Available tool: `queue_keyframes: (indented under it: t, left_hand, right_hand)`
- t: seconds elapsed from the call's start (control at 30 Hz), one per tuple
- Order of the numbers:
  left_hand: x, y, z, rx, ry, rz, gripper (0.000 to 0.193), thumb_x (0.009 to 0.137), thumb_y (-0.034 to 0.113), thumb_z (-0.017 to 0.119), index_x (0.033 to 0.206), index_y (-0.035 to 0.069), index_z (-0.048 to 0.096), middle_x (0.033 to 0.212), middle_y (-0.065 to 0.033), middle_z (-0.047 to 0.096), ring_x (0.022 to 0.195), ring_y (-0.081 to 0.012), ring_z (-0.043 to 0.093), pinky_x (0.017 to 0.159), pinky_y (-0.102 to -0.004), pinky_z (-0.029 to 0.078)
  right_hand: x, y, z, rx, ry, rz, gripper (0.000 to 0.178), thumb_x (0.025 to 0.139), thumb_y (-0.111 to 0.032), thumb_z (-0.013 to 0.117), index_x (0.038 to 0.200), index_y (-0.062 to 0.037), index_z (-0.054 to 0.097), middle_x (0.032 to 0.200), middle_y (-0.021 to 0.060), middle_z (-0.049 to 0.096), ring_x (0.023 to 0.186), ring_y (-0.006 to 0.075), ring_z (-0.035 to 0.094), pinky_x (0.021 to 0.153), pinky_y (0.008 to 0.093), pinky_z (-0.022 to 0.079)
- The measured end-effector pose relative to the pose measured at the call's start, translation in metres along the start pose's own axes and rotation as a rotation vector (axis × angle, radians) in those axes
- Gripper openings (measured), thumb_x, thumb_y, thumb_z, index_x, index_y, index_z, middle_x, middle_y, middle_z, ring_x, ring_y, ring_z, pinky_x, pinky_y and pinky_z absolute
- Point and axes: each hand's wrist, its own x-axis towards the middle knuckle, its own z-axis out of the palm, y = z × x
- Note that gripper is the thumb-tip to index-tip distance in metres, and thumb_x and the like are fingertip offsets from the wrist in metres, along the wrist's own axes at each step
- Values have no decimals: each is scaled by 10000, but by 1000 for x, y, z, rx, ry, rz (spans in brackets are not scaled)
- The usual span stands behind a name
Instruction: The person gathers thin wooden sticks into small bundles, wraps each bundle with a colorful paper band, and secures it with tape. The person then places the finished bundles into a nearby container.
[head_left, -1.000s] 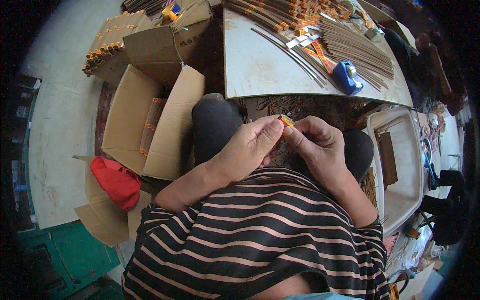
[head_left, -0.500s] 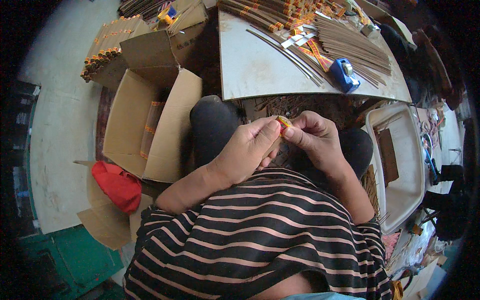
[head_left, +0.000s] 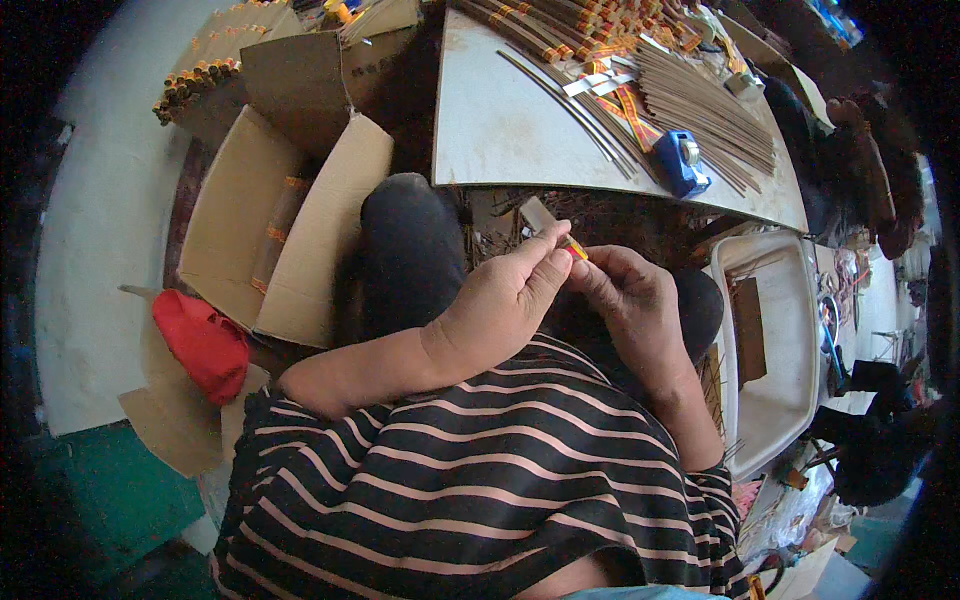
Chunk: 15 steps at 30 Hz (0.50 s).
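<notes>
Above my lap both hands meet at a small red-and-yellow paper strip (head_left: pixel 577 248). My left hand (head_left: pixel 505 300) pinches it between thumb and fingers. A pale, flat end of the strip sticks up beyond the left fingertips. My right hand (head_left: pixel 632 292) is closed too, its thumb and fingertips on the coloured end. Whether anything else is inside the fingers is hidden. On the white table (head_left: pixel 500 130) ahead lie loose brown incense sticks (head_left: pixel 705 110), similar red-and-yellow paper strips (head_left: pixel 635 118) and a blue tape dispenser (head_left: pixel 683 163).
A cardboard box (head_left: pixel 225 230) with banded bundles (head_left: pixel 277 235) inside stands open at my left. Behind it more bundles (head_left: pixel 215 62) are stacked. A red cloth (head_left: pixel 205 345) lies nearer me. On my right is a white plastic tub (head_left: pixel 728 370) holding a brown cardboard piece.
The strip has turned in my fingers, and its pale end now shows past the left fingertips. My head view has shifted slightly, moving the box and tub toward the left.
</notes>
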Motion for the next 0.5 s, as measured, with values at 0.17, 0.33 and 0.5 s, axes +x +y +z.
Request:
queue_keyframes:
  t: [0.17, 0.33, 0.5]
  left_hand:
    - [-1, 10, -6, -96, -120, -99, 462, 942, 297, 370, 1263, -34, 388, 1004, -222, 578, 931, -254, 583, 781, -272, 460]
    - [-2, 10, -11, -280, -300, -153, 508, 953, 277, 349, 1380, 57, 184, 643, 26, 392, 536, -35, 367, 492, -162, 357]
    - [-4, 5, -10, -440, -304, -99, 669, 941, 295, 379, 1383, 77, -73, 662, -2, 422, 533, -43, 388, 481, -170, 364]
  right_hand:
    - [-1, 8, -3, 281, -145, 39, 259, 853, -169, 578, 1013, 33, 554, 879, 46, 599, 787, 100, 527, 727, 223, 425]
    - [2, 23, -5, 459, -291, -89, 251, 859, -132, 561, 1062, 11, 520, 967, 38, 565, 870, 103, 514, 795, 234, 407]
    - [4, 29, -6, 474, -338, -161, 254, 830, -127, 599, 1033, 6, 527, 938, 22, 559, 872, 101, 514, 794, 238, 410]
